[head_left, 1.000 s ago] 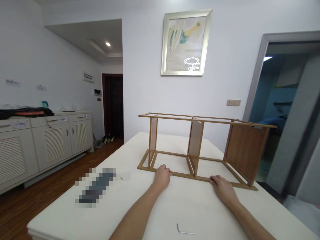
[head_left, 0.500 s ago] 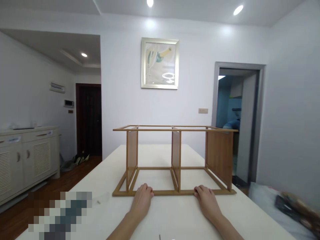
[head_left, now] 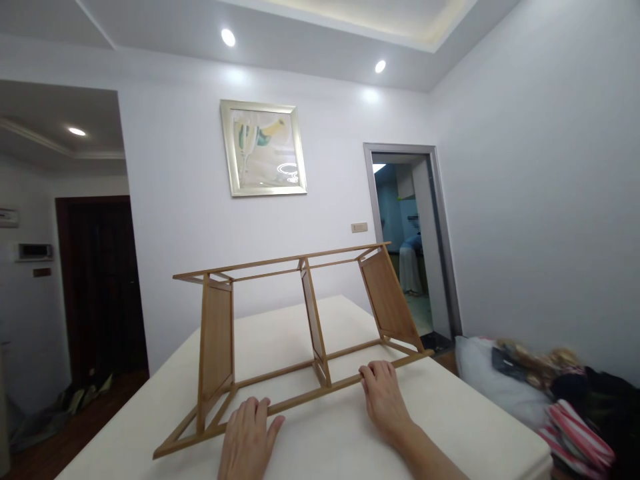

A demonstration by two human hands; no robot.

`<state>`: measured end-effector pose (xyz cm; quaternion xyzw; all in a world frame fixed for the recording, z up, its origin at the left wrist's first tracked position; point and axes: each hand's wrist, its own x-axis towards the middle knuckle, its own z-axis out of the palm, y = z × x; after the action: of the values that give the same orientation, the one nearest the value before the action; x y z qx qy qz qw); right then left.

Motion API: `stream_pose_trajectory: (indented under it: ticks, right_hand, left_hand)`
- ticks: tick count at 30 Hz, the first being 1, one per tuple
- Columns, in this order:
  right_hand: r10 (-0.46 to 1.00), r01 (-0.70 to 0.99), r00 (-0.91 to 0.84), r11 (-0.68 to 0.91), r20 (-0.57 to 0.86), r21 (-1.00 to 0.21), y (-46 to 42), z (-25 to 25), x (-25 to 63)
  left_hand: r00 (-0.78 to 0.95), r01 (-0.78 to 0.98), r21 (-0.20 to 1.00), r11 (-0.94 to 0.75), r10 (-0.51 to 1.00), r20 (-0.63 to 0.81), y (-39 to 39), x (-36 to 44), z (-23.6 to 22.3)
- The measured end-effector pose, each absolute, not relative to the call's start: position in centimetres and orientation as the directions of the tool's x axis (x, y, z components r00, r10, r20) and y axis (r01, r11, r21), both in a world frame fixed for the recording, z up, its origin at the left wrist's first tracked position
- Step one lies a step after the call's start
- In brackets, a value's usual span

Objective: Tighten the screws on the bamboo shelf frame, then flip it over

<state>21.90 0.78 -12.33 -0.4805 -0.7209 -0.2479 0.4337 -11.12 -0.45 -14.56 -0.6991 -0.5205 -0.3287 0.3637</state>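
A bamboo-coloured wooden shelf frame (head_left: 310, 313) with three upright panels stands on the white table (head_left: 450, 427). My left hand (head_left: 247, 437) lies flat on the table, fingers spread, its fingertips against the frame's near bottom rail. My right hand (head_left: 384, 399) rests palm down with its fingers on the same rail, further right. Neither hand holds anything.
A framed picture (head_left: 263, 148) hangs on the far wall. An open doorway (head_left: 407, 233) stands right of the table, with a person partly visible beyond it. A pile of clothes and bags (head_left: 550, 393) sits at the table's right. A dark door (head_left: 100, 287) is at left.
The view has swung right and upward: the sideboard, the blurred object and the hex key are out of sight. Both hands have stayed on the frame's near rail.
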Motion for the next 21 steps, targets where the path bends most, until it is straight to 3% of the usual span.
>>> stream_pose_trajectory:
  ticks: [8, 14, 21]
  right_hand:
    - [0.342, 0.903, -0.161, 0.431, 0.926, -0.003, -0.2, -11.0, 21.8]
    - [0.218, 0.911, -0.088, 0.412, 0.972, -0.009, -0.5, -10.0, 23.0]
    - [0.136, 0.926, -0.061, 0.378, 0.989, 0.006, -0.7, -9.1, 23.2]
  left_hand:
    - [0.341, 0.939, -0.281, -0.198, 0.443, 0.829, -2.1, -12.2, -10.4]
    - [0.355, 0.933, -0.309, -0.184, 0.328, 0.876, -3.9, -10.8, -7.8]
    - [0.355, 0.932, -0.307, -0.193, 0.302, 0.885, -4.9, -10.2, -6.5]
